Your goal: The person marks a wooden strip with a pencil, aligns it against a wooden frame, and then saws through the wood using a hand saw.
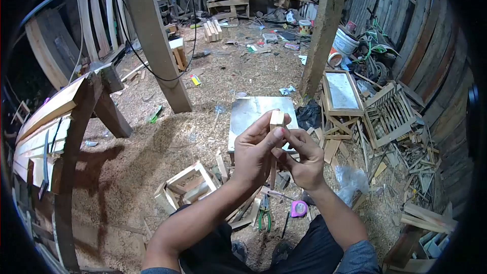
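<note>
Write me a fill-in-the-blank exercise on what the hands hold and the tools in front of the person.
The left hand and the right hand both hold one piece made of ____.
The case of the tape measure is ____.
The pliers have ____ handles.
From the person's view, the pliers lie to the ____ of the tape measure.

Missing words: wood; pink; green; left.

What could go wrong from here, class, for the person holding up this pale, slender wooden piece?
The pale, slender wooden piece might slip, since the fingers of the left hand and right hand pinch it in mid-air.

A foot could catch the green-handled metal pliers or round pink tape measure lying nearby.
</note>
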Tool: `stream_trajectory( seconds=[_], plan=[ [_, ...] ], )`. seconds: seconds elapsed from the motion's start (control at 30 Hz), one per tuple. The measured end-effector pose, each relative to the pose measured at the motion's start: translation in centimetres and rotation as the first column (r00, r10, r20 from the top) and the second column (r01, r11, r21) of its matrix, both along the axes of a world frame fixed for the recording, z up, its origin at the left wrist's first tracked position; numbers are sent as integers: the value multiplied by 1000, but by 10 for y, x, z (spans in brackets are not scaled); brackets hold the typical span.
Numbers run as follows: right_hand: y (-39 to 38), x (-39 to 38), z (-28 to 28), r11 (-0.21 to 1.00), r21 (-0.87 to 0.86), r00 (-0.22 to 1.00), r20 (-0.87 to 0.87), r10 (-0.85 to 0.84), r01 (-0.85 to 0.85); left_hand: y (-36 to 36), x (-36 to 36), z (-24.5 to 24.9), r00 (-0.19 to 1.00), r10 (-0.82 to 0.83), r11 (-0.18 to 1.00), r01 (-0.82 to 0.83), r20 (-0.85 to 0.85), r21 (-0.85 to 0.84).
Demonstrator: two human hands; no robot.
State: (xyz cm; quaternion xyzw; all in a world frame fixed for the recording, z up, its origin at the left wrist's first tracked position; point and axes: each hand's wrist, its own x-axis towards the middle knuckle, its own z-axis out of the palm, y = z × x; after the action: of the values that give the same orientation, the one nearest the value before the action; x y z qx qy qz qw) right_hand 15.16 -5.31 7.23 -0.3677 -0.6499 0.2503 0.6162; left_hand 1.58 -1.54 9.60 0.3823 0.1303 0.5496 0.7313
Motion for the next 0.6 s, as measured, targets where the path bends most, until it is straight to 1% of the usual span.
stream_trajectory(
  seconds=[0.03,0.1,0.13,0.17,0.23,0.27,0.3,0.37,0.43,0.5,0.6],
  plan=[
    [0,-1,1,1000,-1,1000,-1,1,-1,1,1,1,1000,1,1000,-1,-1,-1],
    [-1,-3,2,997,-24,996,57,-65,67,4,4,5,998,64,993,-61,20,-99],
    [-2,-7,3,994,-95,998,-2,-63,62,5,5,11,996,79,984,-73,30,-162],
    [2,-9,-1,991,-38,990,69,-125,128,8,4,11,997,78,982,-74,21,-175],
    [6,-11,0,975,94,946,241,-217,199,21,3,7,988,157,959,-154,-3,-239],
    [10,-12,-2,966,139,928,279,-249,217,27,5,6,976,215,947,-212,-12,-242],
    [10,-15,-1,967,133,929,275,-248,219,35,3,3,977,214,946,-212,-17,-246],
    [9,-20,0,967,46,933,257,-254,250,51,-4,-3,960,262,950,-239,100,-199],
    [16,-19,-14,968,11,941,232,-247,251,57,-8,-3,954,281,940,-250,108,-233],
    [20,-20,-22,977,-35,961,188,-202,212,61,-9,-7,945,293,926,-243,147,-287],
    [21,-24,-25,978,-36,966,166,-199,208,64,-10,-11,941,308,918,-255,141,-302]
  ],
)
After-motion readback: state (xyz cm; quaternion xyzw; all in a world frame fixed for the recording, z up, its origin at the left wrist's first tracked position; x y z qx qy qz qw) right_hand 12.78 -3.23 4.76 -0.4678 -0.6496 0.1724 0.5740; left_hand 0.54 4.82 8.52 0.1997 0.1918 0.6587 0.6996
